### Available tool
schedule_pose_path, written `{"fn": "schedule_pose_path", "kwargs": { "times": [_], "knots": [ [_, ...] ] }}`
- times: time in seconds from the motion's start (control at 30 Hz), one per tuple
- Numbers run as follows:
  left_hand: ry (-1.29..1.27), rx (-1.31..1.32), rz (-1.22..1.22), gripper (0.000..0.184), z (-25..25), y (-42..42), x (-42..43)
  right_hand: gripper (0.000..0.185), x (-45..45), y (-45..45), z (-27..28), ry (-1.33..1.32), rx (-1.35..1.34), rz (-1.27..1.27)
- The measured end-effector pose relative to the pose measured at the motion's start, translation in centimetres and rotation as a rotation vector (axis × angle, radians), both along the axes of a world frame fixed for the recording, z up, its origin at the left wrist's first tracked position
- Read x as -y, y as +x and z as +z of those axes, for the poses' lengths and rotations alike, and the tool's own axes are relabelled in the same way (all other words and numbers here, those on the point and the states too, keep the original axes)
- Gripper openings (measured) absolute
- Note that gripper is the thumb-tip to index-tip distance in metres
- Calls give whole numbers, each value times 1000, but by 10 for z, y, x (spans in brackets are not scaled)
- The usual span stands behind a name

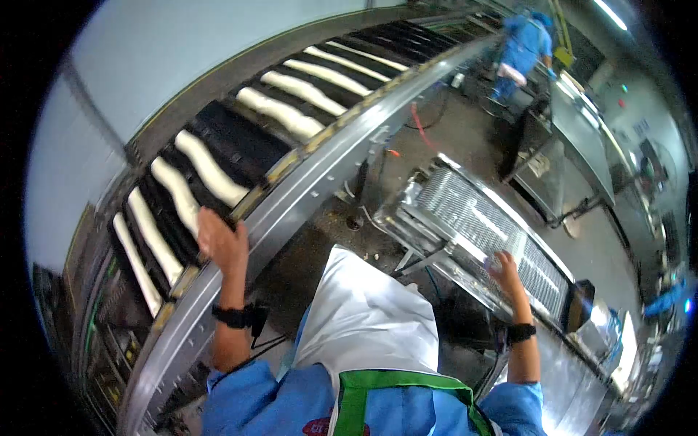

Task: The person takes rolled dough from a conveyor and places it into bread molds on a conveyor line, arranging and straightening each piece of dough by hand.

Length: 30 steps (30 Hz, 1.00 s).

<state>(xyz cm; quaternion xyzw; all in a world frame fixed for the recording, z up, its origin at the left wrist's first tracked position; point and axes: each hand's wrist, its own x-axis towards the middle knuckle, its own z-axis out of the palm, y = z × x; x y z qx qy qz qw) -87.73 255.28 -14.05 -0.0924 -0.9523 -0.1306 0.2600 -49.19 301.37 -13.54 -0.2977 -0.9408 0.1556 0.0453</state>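
Observation:
Long pale strips of dough-like material, such as one strip [207, 167], lie crosswise on a dark slatted conveyor [233, 142] at the left. My left hand [222, 240] is over the conveyor's near edge, by the lower end of one strip, with its fingers stretched and the thumb apart; it holds nothing visible. On the right, my right hand [503, 270] hovers over or beside a metal mesh belt [472, 211]. Its fingers are partly bent and blurred, and whether they hold anything is unclear.
A metal rail [327, 156] runs along the conveyor's near side. Another person [525, 47] in blue stands at the upper right near a metal table [582, 142]. A red hose [419, 123] lies on the floor. A white apron [363, 312] covers my front.

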Motion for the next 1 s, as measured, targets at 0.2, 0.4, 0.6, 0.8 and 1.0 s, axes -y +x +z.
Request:
{"fn": "schedule_pose_path", "kwargs": {
  "times": [0.2,0.4,0.6,0.8,1.0],
  "knots": [
    [8,107,-161,62,37,19,-67,92,36,131,17,151,339,-585],
    [-67,86,-501,63,29,21,-146,94,60,149,24,221,370,-719],
    [-305,289,-401,65,40,7,-170,93,75,132,59,106,317,-710],
    [-335,363,-346,68,26,13,-153,90,73,180,80,2,328,-893],
    [-240,239,-391,71,27,26,-153,82,50,259,105,-186,309,-1139]
  ]
}}
